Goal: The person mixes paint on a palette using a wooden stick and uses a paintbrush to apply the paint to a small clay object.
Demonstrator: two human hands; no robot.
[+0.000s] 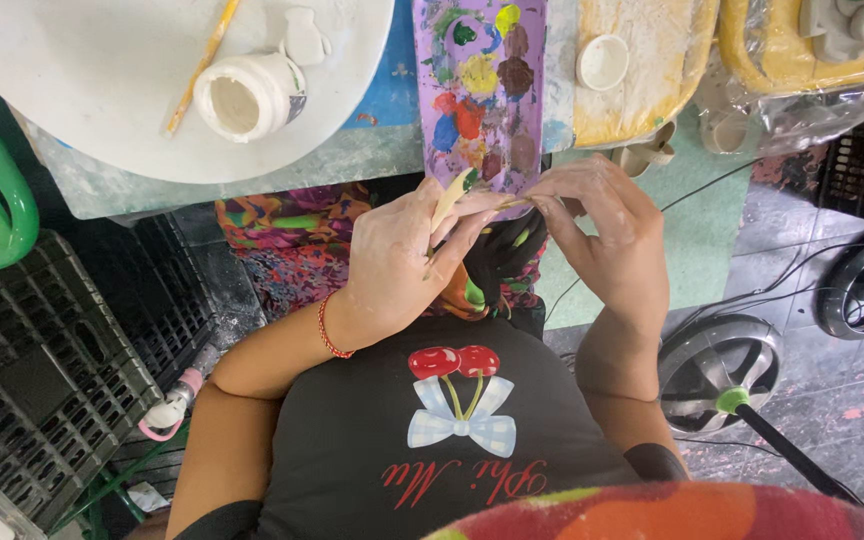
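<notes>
Left hand [392,265] is curling its fingers around a thin pale wooden stick [449,200], thumb pressing it, over the lap. Right hand [607,235] is pinching the stick's other end between thumb and fingertips, remaining fingers loosely bent. Both hands are meeting just below the purple rectangular paint palette [482,90] smeared with mixed colours. A white plastic jar [249,95] is lying tipped on the round white board [102,90], beside a yellow-handled brush [202,65].
</notes>
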